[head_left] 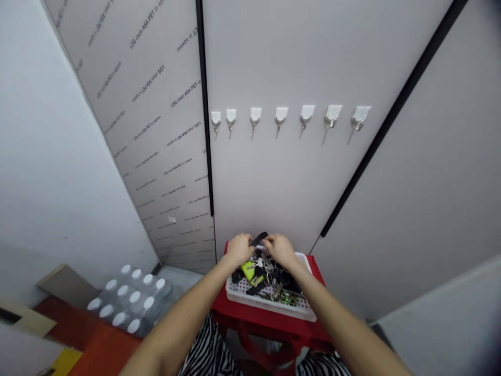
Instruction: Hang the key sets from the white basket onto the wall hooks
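My left hand (240,248) and my right hand (281,248) are over the far side of a white perforated plastic basket (270,309). Between them a black strap (259,239) arches up, with its ends at the fingers of both hands. Whatever hangs from the strap blends into the pile below. In the basket lies a heap of keys (266,267) with rings and dark fobs, a yellow-green item (250,271) and a round greenish-gold piece (288,298). The basket rests on a red surface (266,322), which looks like a fabric bag with a handle.
A row of several white adhesive hooks (281,119) runs across the pale cabinet door (266,183) ahead. Dark handle strips (206,115) edge the doors. On the floor at left stand several capped clear bottles (134,297), beside a cardboard-like piece (68,287) and an orange-red surface (105,347).
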{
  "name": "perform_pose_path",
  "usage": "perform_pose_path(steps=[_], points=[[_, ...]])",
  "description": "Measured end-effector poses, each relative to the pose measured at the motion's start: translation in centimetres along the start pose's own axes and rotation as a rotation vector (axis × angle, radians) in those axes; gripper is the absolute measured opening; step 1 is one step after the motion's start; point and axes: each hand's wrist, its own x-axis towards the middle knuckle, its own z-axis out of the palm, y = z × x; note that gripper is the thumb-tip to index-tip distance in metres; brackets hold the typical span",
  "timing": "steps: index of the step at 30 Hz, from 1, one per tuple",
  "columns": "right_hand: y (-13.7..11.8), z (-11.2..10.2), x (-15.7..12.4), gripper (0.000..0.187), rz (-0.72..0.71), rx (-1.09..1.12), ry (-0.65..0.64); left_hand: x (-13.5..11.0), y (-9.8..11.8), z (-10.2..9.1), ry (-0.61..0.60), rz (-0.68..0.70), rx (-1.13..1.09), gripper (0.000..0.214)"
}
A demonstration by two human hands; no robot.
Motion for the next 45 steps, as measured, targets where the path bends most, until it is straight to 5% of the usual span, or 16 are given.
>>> perform_pose_path(steps=[5, 11, 18, 27, 31, 37, 45], points=[[-0.7, 1.3, 0.3, 0.031, 0.053, -0.009, -0.099, 0.5, -0.3, 0.6, -0.035, -0.013, -0.146, 0.027], [-1.1, 1.7, 0.9, 0.022, -0.005, 0.508, 0.016, 0.7, -0.6, 0.2, -0.105, -0.019, -0.432, 0.019], [-2.4, -0.8, 0.2, 0.02, 0.012, 1.09, 0.01, -0.5, -0.6, -2.1, -0.279, -0.072, -1.018, 0.036], [-3.6, -4.3, -0.9, 0.021, 0.042, 1.328, -0.005, -1.5, 1.2, -3.3, -0.423, 0.105, -1.096, 0.025], [-3.3, -5.4, -0.9, 0.021, 0.047, 1.39, -0.017, -1.3, 2.3, -4.2, -0.36, 0.09, -1.085, 0.024], [-2.8, -5.8, -0.6, 0.027, 0.062, 1.265, 0.056, -1.0, 4.1, -3.9, -0.111, 0.016, -1.159, 0.019], [-2.4, -7.9, -0.4, 0.03, 0.013, 1.182, 0.225, -0.3, 6.5, -3.6, -0.045, -0.028, -1.301, 0.021]])
